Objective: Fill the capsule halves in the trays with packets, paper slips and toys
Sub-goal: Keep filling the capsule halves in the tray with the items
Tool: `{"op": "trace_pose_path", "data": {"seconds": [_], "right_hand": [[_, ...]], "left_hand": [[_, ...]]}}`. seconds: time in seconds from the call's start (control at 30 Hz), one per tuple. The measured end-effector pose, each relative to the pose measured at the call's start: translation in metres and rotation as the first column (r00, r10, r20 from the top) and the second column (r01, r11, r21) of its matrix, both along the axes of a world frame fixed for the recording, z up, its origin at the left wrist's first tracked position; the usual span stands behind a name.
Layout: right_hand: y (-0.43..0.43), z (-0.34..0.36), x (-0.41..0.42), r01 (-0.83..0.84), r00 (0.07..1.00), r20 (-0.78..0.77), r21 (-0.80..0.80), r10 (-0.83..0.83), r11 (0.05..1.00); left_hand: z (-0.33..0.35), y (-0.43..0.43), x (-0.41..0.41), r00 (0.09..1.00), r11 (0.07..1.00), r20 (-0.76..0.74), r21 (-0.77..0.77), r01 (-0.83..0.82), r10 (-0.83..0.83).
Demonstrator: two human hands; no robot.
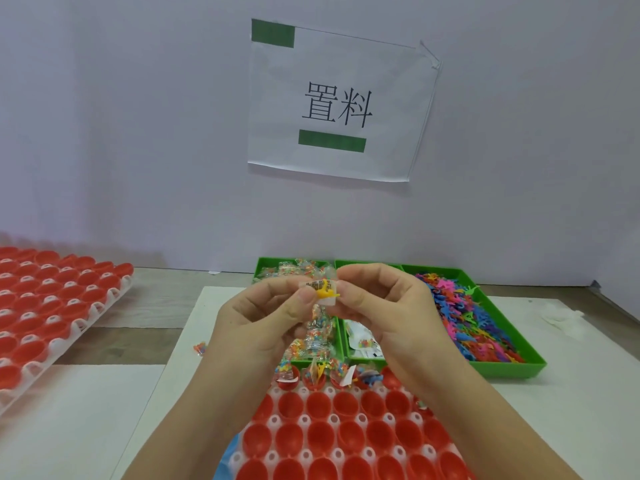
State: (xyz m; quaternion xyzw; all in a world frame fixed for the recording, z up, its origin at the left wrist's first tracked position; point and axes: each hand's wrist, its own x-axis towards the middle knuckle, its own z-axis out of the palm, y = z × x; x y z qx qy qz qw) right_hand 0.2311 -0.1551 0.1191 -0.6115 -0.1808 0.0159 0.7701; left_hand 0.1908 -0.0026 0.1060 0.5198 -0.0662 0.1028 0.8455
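My left hand and my right hand meet above the table and together pinch a small bundle: a paper slip, a yellow toy and a clear packet that hangs below. Beneath my wrists lies a white tray of red capsule halves. Its far row holds packets, slips and toys; the nearer halves are empty. Behind it, a green bin's left compartment holds packets, the middle one slips and the right one colourful toys.
A second white tray of empty red capsule halves lies at the left, partly over the table edge. A loose packet sits on the white mat. The green bin's rim stands right of my hands. A paper sign hangs on the wall.
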Motion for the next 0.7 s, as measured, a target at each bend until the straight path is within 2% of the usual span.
{"op": "trace_pose_path", "data": {"seconds": [0.13,0.23,0.4,0.53,0.7], "right_hand": [[-0.009,0.012,-0.013,-0.032,0.999,0.038,-0.057,0.034,0.998],[-0.018,0.021,-0.020,-0.054,0.994,0.087,-0.174,0.070,0.983],[-0.025,0.025,-0.028,-0.078,0.986,0.119,-0.289,0.117,0.954],[-0.026,0.020,-0.030,-0.082,0.989,0.101,-0.260,0.112,0.962],[-0.021,0.011,-0.032,-0.110,0.992,0.047,-0.103,0.115,0.989]], "left_hand": [[0.000,0.002,-0.002,0.998,0.992,0.062,0.125,-0.012,0.005],[0.004,0.003,-0.005,0.996,0.968,0.076,0.243,-0.058,0.041],[0.006,-0.004,-0.008,0.983,0.965,0.149,0.225,-0.138,0.105],[0.005,-0.010,-0.009,0.974,0.964,0.178,0.200,-0.178,0.143],[0.002,-0.018,-0.010,0.967,0.973,0.201,0.138,-0.188,0.158]]}}
